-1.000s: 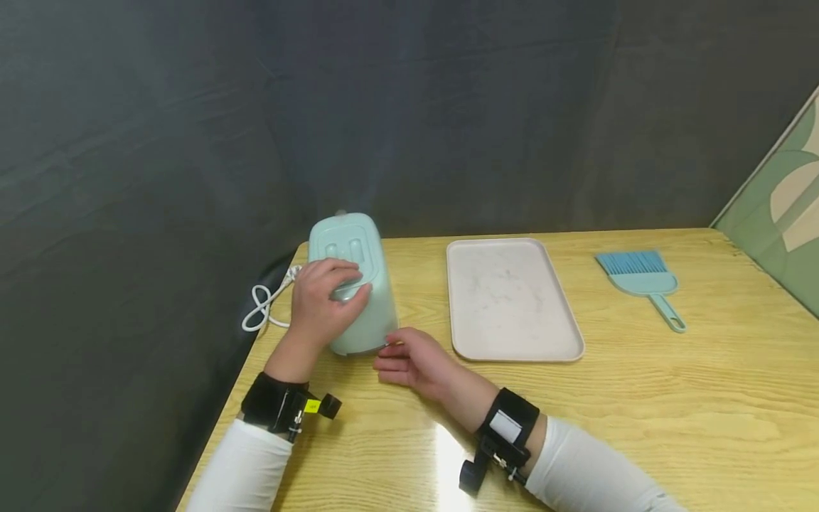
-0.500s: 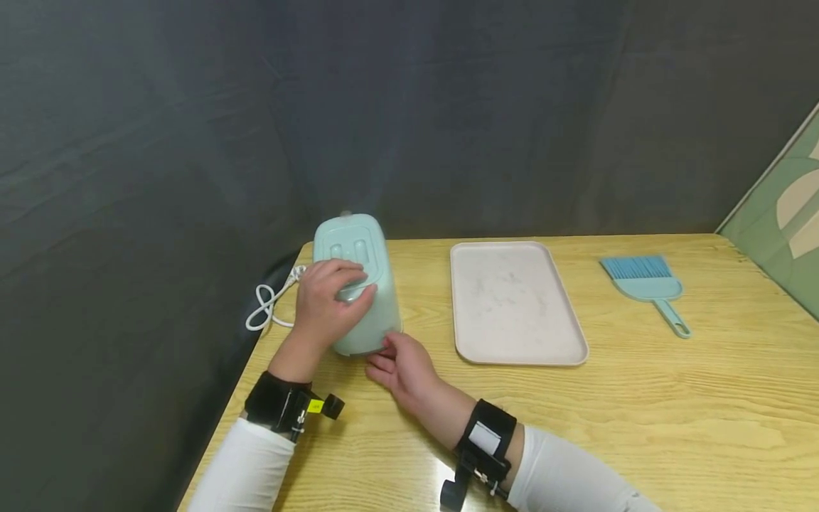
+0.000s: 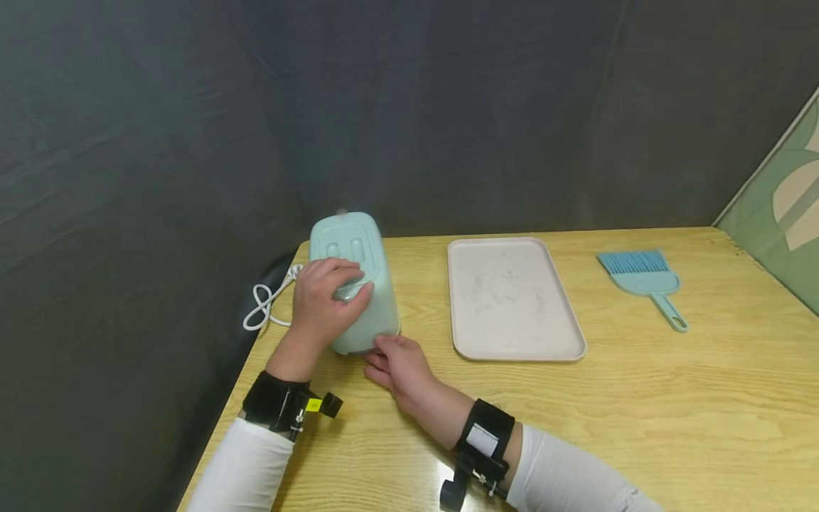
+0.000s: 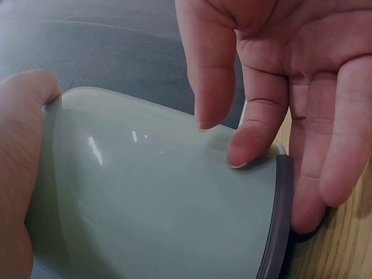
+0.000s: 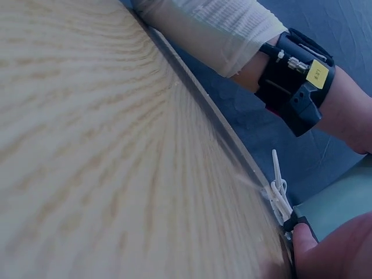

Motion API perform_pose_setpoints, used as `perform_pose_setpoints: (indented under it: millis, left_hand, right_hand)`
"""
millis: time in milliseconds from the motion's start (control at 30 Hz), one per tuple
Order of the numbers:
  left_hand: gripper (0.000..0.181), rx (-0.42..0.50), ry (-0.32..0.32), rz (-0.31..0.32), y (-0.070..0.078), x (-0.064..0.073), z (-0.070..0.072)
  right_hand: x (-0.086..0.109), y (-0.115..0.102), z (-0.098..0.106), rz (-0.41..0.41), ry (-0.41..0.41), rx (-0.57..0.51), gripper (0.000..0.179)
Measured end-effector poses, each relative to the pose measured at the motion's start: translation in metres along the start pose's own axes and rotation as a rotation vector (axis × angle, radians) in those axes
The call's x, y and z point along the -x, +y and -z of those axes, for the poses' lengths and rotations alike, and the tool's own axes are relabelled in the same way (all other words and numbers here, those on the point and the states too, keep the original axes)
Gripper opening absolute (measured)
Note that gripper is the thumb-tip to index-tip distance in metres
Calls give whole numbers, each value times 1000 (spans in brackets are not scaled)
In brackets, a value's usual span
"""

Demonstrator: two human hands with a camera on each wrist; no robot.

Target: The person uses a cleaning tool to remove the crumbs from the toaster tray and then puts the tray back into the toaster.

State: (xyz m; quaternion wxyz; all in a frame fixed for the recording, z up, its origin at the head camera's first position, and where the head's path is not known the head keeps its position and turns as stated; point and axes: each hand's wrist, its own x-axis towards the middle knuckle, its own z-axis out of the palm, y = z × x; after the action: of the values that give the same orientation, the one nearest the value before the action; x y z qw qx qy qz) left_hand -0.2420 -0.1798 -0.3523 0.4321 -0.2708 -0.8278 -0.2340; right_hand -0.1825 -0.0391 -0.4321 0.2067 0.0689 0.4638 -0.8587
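Observation:
A pale mint toaster (image 3: 377, 313) with two grooves in its lid stands at the table's left end. My left hand (image 3: 326, 302) lies over its top, thumb and fingers gripping the lid area. At the toaster's near end is my right hand (image 3: 406, 370), palm turned up. In the left wrist view, the right hand's thumb (image 4: 215, 99) and forefinger bend onto the mint wall, while the other fingers reach along and below the dark base rim (image 4: 279, 215). The right wrist view catches a fingertip (image 5: 303, 238) beside that dark rim.
A white cord with its plug (image 3: 259, 309) lies left of the toaster, over the table's edge. To the right rests a pale rectangular tray (image 3: 515, 306), and farther right a blue hand brush (image 3: 643, 281). Dark cloth (image 3: 448, 121) hangs behind the wooden table (image 3: 640, 427).
My right hand has moved left and closer in, its fingers now at the toaster's lower near edge and its thumb on the wall. The left hand keeps its place on top.

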Motion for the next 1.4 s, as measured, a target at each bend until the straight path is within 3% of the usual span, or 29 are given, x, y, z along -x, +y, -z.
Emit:
perform_pose_setpoints:
  millis: [600,1400]
  left_hand:
    - [24,-3,2,-13,0,-1,-1]
    - [25,8,-16,-14,1,-1,-3]
  right_hand:
    - [3,-1,0,25,-7,51,37]
    - [-3,-5,15,-73,-42,120,38]
